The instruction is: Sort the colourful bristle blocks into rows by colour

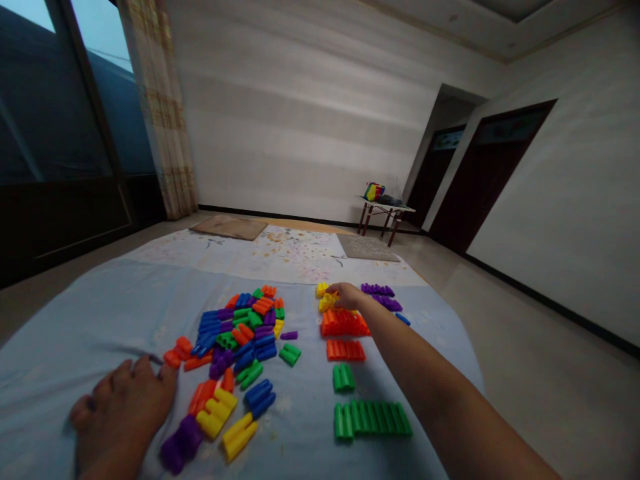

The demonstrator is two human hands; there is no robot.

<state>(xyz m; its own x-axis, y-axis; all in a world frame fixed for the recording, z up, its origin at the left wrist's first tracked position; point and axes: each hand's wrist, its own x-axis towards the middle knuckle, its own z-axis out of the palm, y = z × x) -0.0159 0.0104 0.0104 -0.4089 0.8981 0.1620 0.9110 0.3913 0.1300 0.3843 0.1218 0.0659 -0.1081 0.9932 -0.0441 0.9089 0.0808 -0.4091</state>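
My right hand (346, 295) reaches over yellow tube-shaped plastic building blocks (327, 302), its fingers closed on one of them; the fingertips are small and partly hidden. Just below it lie rows of orange blocks (345, 351). Nearer me are a small green block (343, 378) and a longer joined green row (381, 419). Purple rows (378, 290) and a blue block (403, 319) lie to the right of the hand. On the left is a mixed pile of blue, green, orange, purple and yellow blocks (240, 329). My left hand is out of view.
A bare foot (125, 407) rests at the left, beside the pile. The blocks lie on a light blue sheet (125, 307) with a flowered white cloth (300, 257) beyond. Two mats (230, 227) lie at the far edge. A small table (387, 205) holding bags stands behind.
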